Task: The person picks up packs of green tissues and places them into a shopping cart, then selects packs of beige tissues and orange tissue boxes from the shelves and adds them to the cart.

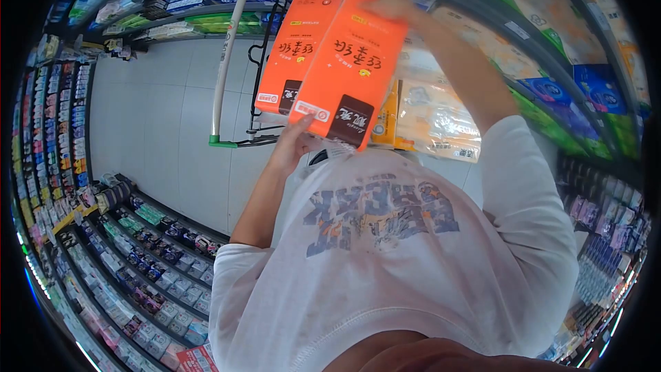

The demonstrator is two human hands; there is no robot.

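An orange paper pack (358,62) with black lettering and a dark label is held tilted in front of my chest. My left hand (295,143) is closed on its lower left corner, thumb on the front face. At its upper end, my right hand (389,5) grips the top right edge, slightly blurred. A second orange pack (286,62) of the same design lies just left of it, partly covered by the first. It rests at a cart (256,69) with a black frame and a pale handle bar (229,62) with green ends.
Clear-wrapped cream tissue packs (437,120) and a yellow pack (385,120) lie right of the orange packs. Shelves with blue packs (544,87) and other paper goods line the far and right sides. Racks of small goods (144,262) stand at left, beyond the tiled floor (169,110).
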